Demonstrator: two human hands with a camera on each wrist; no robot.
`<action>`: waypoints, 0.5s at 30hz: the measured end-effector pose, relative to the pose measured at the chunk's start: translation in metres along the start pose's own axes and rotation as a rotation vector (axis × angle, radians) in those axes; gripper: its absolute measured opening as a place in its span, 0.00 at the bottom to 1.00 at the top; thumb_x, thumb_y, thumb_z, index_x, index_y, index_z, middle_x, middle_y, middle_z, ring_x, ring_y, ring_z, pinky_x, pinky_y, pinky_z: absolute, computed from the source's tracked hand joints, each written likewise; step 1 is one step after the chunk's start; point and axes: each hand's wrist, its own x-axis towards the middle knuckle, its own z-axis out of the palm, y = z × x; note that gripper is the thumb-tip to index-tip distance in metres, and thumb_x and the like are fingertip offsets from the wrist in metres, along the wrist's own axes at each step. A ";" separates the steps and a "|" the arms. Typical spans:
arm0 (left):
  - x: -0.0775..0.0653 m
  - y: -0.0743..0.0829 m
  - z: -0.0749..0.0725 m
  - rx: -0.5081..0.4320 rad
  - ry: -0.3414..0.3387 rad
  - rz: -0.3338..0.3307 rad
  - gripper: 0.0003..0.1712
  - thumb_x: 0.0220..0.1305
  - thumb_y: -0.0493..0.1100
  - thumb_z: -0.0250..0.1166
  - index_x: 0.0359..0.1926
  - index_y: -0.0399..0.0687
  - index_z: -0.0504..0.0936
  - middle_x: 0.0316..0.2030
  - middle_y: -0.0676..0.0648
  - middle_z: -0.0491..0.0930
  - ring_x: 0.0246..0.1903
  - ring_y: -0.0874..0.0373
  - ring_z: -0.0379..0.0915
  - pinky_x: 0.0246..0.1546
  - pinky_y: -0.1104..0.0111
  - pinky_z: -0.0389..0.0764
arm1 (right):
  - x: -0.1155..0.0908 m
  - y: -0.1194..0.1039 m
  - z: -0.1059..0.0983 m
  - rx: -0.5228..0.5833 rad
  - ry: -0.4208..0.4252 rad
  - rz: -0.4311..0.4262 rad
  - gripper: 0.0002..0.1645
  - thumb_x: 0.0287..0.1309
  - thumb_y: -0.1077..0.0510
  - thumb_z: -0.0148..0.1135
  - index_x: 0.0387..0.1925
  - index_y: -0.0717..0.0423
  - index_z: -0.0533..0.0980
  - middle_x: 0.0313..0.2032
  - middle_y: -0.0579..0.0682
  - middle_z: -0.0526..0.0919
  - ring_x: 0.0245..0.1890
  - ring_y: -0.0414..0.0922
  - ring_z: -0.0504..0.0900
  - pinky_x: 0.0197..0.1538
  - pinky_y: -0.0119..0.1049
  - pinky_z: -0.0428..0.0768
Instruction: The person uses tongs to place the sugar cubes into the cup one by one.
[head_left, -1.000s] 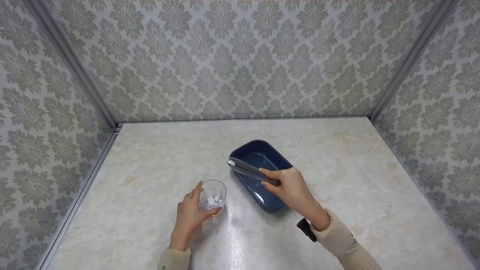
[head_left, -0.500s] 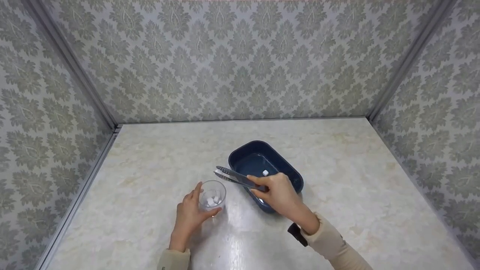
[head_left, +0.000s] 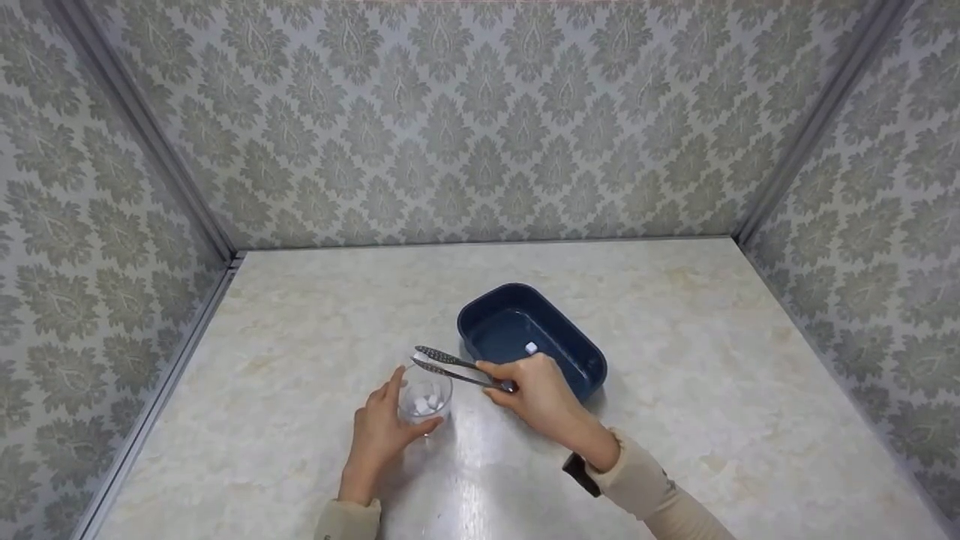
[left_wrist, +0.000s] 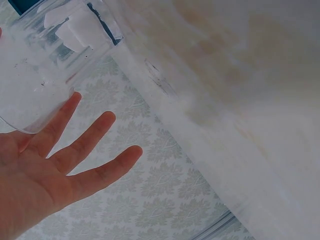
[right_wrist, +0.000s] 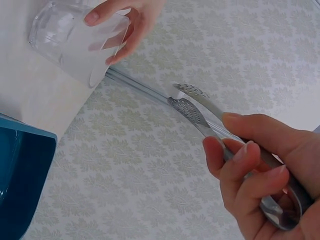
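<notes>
My left hand (head_left: 377, 427) holds a clear drinking glass (left_wrist: 30, 85) between thumb and index finger, with the other fingers spread out in the left wrist view. Several white cubes (head_left: 424, 405) lie in the bottom of the glass. Metal tongs (right_wrist: 190, 111) with perforated tips are gripped in my right hand (head_left: 544, 394). Their tips are over the far rim of the glass in the head view, with a small white cube (head_left: 418, 357) between them. To the right, a dark blue rectangular dish (head_left: 592, 366) stands on the table, one white cube (head_left: 531, 348) inside it.
The pale marbled table (head_left: 315, 315) meets patterned walls (head_left: 480, 120) at the back and on both sides. The blue dish sits close to the right of the glass, partly under my right hand and forearm in the head view.
My right hand has moved left and toward me, carrying the tongs and cube from over the dish to the glass. The cube in the dish has come into view. My left hand keeps still.
</notes>
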 end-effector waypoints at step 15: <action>0.001 -0.001 0.000 -0.009 -0.030 -0.023 0.56 0.35 0.64 0.70 0.63 0.43 0.60 0.50 0.39 0.75 0.45 0.39 0.73 0.42 0.47 0.72 | 0.006 0.002 0.018 -0.032 -0.041 -0.041 0.16 0.46 0.58 0.65 0.41 0.54 0.81 0.26 0.49 0.85 0.20 0.38 0.78 0.23 0.25 0.71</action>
